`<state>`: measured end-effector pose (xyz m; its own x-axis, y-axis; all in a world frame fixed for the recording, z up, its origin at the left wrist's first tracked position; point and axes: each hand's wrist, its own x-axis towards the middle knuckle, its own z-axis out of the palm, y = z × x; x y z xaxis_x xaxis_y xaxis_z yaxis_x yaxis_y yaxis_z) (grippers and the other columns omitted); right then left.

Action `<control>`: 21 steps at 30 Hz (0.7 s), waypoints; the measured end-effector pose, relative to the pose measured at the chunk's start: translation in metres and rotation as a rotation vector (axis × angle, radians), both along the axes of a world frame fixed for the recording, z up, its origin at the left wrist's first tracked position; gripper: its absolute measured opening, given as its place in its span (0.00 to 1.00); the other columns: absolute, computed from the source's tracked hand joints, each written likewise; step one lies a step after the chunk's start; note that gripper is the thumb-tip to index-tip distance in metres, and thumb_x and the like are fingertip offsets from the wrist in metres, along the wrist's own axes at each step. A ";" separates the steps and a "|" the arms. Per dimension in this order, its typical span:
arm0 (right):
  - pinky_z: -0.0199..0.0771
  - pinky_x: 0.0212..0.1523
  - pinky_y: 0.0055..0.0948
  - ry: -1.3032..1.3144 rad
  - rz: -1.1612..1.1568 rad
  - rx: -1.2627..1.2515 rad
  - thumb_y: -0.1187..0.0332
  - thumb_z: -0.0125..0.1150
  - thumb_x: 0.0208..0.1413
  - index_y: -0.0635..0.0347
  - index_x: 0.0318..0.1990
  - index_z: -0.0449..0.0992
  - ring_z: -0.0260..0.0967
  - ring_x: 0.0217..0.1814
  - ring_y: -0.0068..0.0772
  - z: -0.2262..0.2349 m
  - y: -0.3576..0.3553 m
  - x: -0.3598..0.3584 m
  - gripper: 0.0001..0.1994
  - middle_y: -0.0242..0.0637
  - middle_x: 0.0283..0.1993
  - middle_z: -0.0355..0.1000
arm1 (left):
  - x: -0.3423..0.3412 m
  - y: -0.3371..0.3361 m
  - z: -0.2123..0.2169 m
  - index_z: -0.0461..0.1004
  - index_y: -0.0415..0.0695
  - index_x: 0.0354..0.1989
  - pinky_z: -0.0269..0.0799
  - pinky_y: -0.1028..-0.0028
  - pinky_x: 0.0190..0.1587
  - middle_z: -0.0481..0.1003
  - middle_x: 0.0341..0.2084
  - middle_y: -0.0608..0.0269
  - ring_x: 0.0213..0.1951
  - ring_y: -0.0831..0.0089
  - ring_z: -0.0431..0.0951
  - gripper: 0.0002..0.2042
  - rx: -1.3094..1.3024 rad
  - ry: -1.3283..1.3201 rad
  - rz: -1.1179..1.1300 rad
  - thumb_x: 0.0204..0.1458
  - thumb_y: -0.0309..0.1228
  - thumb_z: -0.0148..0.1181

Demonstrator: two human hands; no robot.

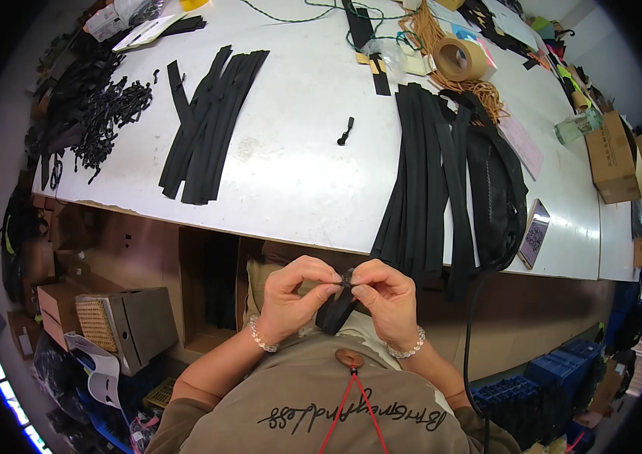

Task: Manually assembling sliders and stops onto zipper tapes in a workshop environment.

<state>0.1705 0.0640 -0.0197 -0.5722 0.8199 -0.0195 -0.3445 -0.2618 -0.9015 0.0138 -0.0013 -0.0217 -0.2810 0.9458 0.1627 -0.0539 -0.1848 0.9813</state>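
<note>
Close to my body, below the table's front edge, my left hand [302, 295] and my right hand [385, 299] meet with fingertips pinched together. Between them they hold the end of a black zipper strip [334, 314], which hangs down toward my lap. A small dark part sits at the fingertips, too covered to make out. On the white table [291, 174] ahead lies a single black zipper pull [346, 131]. One bundle of black zipper strips [211, 125] lies to the left; another bundle [419, 181] hangs over the front edge at the right.
A heap of small black pulls [113, 113] lies at the far left. On the right are a black bag [495, 197], a phone [535, 231], a tape roll [461, 59], tan cords [427, 34] and a cardboard box [615, 159]. A black cable [469, 340] hangs beside my right arm.
</note>
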 end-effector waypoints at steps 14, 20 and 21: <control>0.69 0.30 0.16 -0.368 0.027 0.277 0.75 0.63 0.47 0.66 0.35 0.73 0.68 0.28 0.15 0.045 0.018 -0.019 0.08 0.32 0.27 0.72 | -0.028 0.042 0.065 0.75 0.37 0.32 0.70 0.84 0.33 0.75 0.27 0.66 0.29 0.85 0.73 0.04 -0.250 -0.195 -0.026 0.47 0.23 0.61; 0.66 0.26 0.16 -0.402 0.086 0.320 0.76 0.61 0.48 0.67 0.33 0.73 0.66 0.25 0.15 0.050 0.028 -0.013 0.05 0.33 0.26 0.72 | -0.050 0.050 0.076 0.76 0.38 0.32 0.70 0.83 0.30 0.74 0.25 0.68 0.26 0.85 0.72 0.06 -0.491 -0.171 -0.358 0.51 0.27 0.56; 0.66 0.25 0.16 -0.387 0.134 0.326 0.76 0.61 0.48 0.67 0.32 0.73 0.65 0.24 0.14 0.051 0.030 -0.012 0.05 0.33 0.25 0.72 | -0.054 0.051 0.077 0.76 0.38 0.32 0.70 0.83 0.30 0.74 0.25 0.68 0.26 0.85 0.72 0.06 -0.487 -0.169 -0.355 0.51 0.27 0.56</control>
<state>0.1589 0.0938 0.0317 -0.6741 0.7386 -0.0068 0.0477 0.0343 -0.9983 -0.0402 0.0501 0.0552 0.0798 0.9406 -0.3300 -0.1915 0.3394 0.9209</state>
